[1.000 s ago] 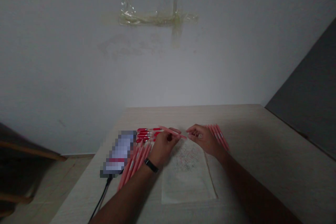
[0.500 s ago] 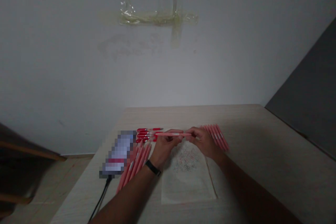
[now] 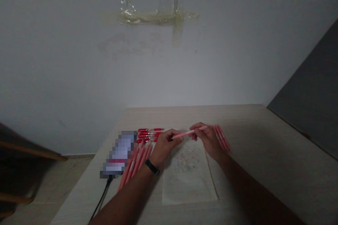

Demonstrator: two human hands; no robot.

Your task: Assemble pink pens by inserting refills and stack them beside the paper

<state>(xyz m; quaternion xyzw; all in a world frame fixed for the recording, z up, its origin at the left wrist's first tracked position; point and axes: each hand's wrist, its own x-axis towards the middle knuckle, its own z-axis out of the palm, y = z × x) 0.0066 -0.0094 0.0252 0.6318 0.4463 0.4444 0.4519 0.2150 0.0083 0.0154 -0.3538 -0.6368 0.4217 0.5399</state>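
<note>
My right hand [image 3: 208, 137] pinches a pink pen [image 3: 188, 133] that points left, its far end close to my left hand's fingertips. My left hand [image 3: 166, 145] is curled over the table beside that end; I cannot see anything in it. Below both hands lies a scribbled sheet of paper [image 3: 188, 179]. A row of pink pens [image 3: 221, 137] lies right of my right hand. More pink pens [image 3: 136, 163] fan out left of my left wrist, and several red-capped pens [image 3: 148, 135] lie beyond them.
A phone [image 3: 118, 154] with a dark cable [image 3: 101, 198] rests at the table's left edge. The pale wooden table [image 3: 264, 154] meets a white wall with old tape marks [image 3: 158, 14]. A dark panel [image 3: 311, 98] stands at the right.
The pink pen passed from my left hand to my right and shifted rightward, tilting up at its right end. My left hand drew back a little.
</note>
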